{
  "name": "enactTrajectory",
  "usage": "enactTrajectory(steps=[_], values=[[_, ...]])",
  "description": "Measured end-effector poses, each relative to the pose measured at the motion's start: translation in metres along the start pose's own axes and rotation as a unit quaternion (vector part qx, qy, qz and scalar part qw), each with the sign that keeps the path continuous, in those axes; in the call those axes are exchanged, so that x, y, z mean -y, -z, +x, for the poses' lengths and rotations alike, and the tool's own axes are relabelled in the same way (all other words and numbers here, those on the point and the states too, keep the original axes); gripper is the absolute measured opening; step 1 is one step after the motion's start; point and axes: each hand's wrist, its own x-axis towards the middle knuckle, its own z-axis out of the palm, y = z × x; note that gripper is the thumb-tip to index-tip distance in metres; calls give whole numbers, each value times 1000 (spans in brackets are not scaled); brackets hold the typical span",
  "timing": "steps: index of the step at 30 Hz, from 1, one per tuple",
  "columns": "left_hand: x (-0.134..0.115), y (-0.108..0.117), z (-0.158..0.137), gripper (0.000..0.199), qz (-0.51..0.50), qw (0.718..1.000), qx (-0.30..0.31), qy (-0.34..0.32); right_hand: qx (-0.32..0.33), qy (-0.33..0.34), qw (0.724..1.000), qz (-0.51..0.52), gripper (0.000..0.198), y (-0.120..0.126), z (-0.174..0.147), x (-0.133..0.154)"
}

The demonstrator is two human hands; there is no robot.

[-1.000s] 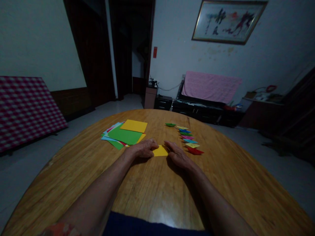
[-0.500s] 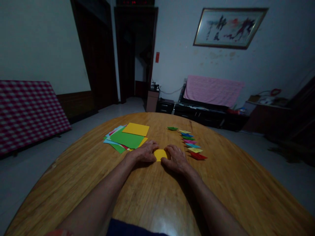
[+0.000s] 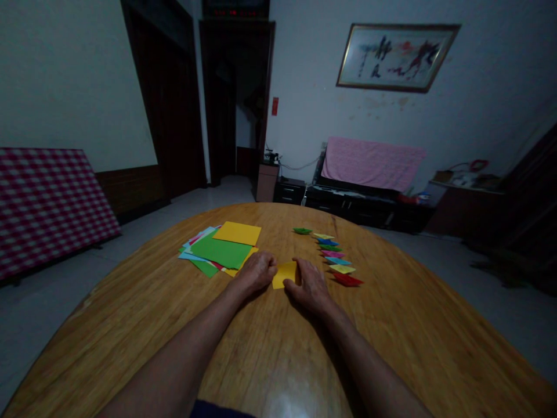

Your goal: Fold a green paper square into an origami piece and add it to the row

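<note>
A small folded piece of yellow paper [image 3: 284, 276] lies on the wooden table between my two hands. At its left edge, my left hand [image 3: 260, 270] is closed, with thumb and fingers pinched on the paper. From the right side my right hand [image 3: 310, 284] holds the paper, its thumb at the near edge and its index finger at the far edge. My fingers cover both side edges of the paper.
Left of my hands lies a loose pile of coloured paper sheets [image 3: 221, 251], a yellow one on top. Several small folded paper boats [image 3: 334, 254] stand in a row to the right, with a red boat [image 3: 347, 280] nearest. The round wooden table [image 3: 174, 313] extends around everything.
My left hand's fingers have drawn together into a pinch at the paper's left edge. The yellow paper now sits slightly tilted. The camera view has shifted slightly.
</note>
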Motion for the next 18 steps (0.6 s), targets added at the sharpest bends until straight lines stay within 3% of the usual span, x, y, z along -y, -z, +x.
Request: enactTrajectory(steps=[5, 10, 14, 18], values=[[-8, -2, 4, 10, -206, 976, -16, 60, -44, -68, 976, 203, 31, 1, 8, 2], [-17, 4, -2, 14, -446, 884, 36, 136, -58, -142, 893, 423, 37, 7, 11, 7], [-16, 11, -6, 28, -557, 816, 117, 100, -42, -167, 841, 513, 38, 10, 10, 9], [-11, 12, -8, 26, -596, 784, 154, 79, -42, -173, 806, 565, 39, 11, 12, 12]])
